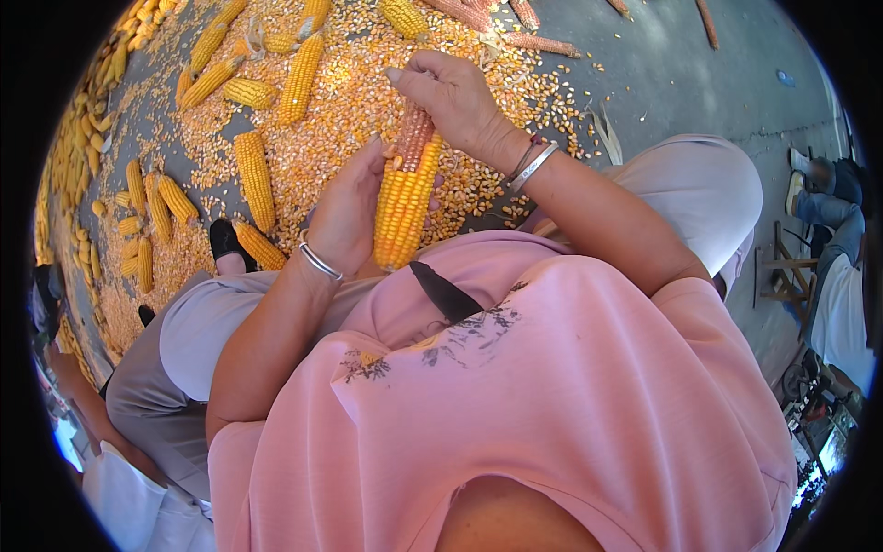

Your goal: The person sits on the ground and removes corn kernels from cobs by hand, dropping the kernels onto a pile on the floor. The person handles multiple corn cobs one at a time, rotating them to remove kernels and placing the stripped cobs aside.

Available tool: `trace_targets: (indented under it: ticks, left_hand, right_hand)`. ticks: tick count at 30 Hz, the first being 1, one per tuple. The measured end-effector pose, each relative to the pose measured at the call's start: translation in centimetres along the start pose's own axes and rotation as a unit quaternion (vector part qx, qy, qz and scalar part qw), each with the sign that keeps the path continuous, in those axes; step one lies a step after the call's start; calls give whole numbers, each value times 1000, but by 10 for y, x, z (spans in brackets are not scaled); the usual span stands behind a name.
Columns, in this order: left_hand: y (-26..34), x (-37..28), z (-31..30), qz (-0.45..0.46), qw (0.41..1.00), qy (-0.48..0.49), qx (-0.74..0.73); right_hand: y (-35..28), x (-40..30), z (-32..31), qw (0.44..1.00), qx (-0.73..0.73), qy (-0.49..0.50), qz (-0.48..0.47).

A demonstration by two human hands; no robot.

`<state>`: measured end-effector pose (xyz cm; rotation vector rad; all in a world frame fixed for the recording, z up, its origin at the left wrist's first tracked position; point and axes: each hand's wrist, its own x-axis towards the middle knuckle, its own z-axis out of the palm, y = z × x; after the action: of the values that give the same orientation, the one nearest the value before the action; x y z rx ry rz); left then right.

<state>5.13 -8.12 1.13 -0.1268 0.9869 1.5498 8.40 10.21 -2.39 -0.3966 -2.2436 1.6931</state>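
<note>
My left hand (pixel 352 207) holds a partly shelled ear of corn (pixel 405 214) from the side, its fingertips showing behind the ear. Yellow kernels cover the lower part of that ear, while its upper end is bare reddish cob. Around this bare end my right hand (pixel 452 96) is closed, thumb on top. Loose kernels (pixel 331 83) lie spread on the ground under and beyond both hands. A whole ear (pixel 254 181) rests left of my left hand, and another ear (pixel 301 79) lies farther up. A dark pointed object (pixel 441 293) lies on my lap below the held ear.
More whole ears (pixel 157 207) lie at the left, beside a long heap of corn (pixel 79 152). Bare cobs (pixel 541 44) are at the top. A person (pixel 148 407) sits close at the left. At the far right are another person (pixel 835 221) and a wooden folding stool (pixel 786 276).
</note>
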Motion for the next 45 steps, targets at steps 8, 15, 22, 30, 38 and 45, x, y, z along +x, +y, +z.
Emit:
trace_targets:
  ticks: [8,15,22,30,38,45]
  left_hand:
    - [-3,-2,-5,28,999,-17,-9]
    - [-5,-2,-8,42,999,12,-4]
    - [-5,0,-6,26,998,31,57]
    - [1,-4,-5,6,999,-30,-11]
    - [-8,-5,-8,49,997,15,62]
    - [-6,-2,-5,10,999,31,37]
  right_hand:
    - [7,5,-3,999,38,-1,11]
    - [0,1,-1,999,13,22,-33]
    - [0,-4,1,999,3,11,-42]
    - [8,3,-1,998,55,-2,-10]
    - [3,-1,3,999,27,7,-29]
    - [2,-1,-1,999,8,-15,-52]
